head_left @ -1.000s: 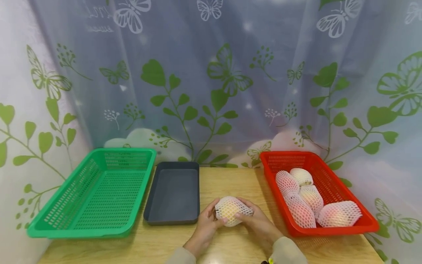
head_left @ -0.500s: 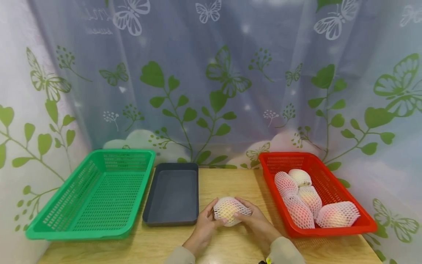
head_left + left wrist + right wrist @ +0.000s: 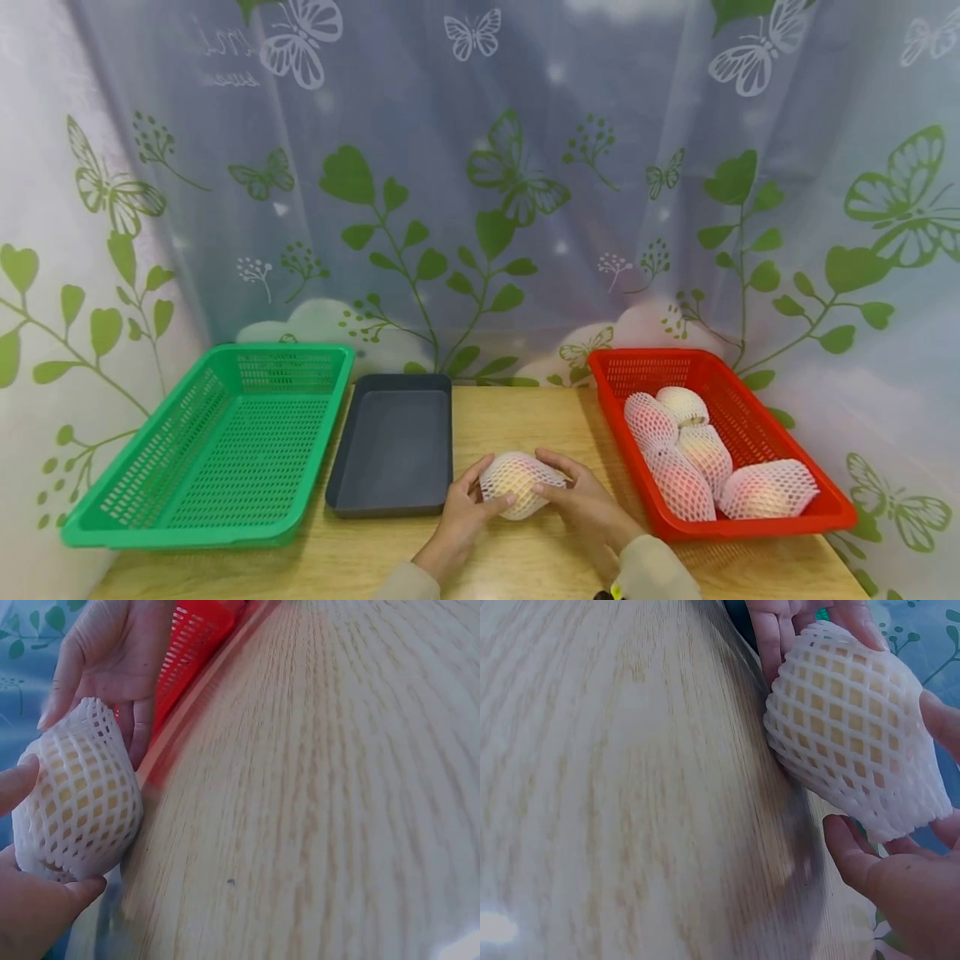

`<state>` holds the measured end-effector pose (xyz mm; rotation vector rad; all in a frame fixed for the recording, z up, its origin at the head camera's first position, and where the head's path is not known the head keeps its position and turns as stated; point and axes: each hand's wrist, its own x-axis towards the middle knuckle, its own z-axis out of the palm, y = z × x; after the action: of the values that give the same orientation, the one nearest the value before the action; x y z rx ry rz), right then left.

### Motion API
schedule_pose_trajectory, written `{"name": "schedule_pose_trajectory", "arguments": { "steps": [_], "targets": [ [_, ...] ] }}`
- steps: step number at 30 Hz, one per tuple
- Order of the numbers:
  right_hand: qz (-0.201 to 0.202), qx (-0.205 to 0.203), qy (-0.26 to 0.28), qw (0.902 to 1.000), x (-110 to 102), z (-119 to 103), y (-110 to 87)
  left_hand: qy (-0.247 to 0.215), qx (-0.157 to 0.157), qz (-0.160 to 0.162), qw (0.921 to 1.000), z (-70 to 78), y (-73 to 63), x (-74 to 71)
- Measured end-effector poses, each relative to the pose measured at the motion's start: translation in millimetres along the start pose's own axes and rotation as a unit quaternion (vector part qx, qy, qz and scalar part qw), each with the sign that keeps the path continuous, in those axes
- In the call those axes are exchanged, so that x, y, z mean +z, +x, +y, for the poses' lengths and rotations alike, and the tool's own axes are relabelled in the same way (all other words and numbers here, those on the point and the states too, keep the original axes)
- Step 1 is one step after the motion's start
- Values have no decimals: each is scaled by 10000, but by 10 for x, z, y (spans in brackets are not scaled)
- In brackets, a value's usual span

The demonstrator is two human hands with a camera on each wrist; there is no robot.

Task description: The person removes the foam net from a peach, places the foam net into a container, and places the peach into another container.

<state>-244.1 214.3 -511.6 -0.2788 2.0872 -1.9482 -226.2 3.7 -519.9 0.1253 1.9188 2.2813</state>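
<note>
A yellow fruit with a pinkish tinge, wrapped in a white foam net (image 3: 513, 498), is held between both hands over the table's front part. My left hand (image 3: 461, 512) grips its left side, thumb in front. On the other side my right hand (image 3: 592, 508) holds the loose end of the net, thumb on the front and index finger spread off it. In the right wrist view, the net's open end (image 3: 904, 814) lies between the right thumb and fingers. The left wrist view shows the netted fruit (image 3: 79, 810) close to the wooden tabletop.
A red basket (image 3: 637, 467) at the right holds several netted fruits (image 3: 682, 479). A dark grey tray (image 3: 393, 450) stands left of the hands, with a green basket (image 3: 255, 467) beyond it. Behind the table hangs a printed curtain (image 3: 420, 100).
The hands and the netted fruit have shifted slightly left. My right index finger has come a little away from the net. The baskets and the tray stay in place.
</note>
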Motion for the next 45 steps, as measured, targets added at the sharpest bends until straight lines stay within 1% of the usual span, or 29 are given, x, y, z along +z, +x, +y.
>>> {"name": "schedule_pose_trajectory", "arguments": {
  "steps": [4,12,20,26,32,39,44,45],
  "targets": [
    [6,21,27,10000,3,-19,-10,87,12,15,10000,2,2,-9],
    [-168,52,216,9996,22,-31,-36,229,211,-3,9995,-8,-1,-38],
    [-177,46,107,9998,39,-42,-19,345,339,-49,9988,21,4,-61],
    [-181,-31,24,9998,48,-42,-22,650,403,-3,9971,80,-12,-71],
    [-248,-160,-28,9996,57,-55,-29,938,492,-53,9944,129,-15,-112],
    [-432,-285,74,9986,74,-106,-44,906,549,-128,9943,159,-17,-167],
    [-406,-278,200,9986,77,-163,-56,821,614,-253,9944,194,-18,-193],
    [-381,-293,192,9987,78,-177,-56,796,669,-303,9941,204,-17,-201]
  ]
}}
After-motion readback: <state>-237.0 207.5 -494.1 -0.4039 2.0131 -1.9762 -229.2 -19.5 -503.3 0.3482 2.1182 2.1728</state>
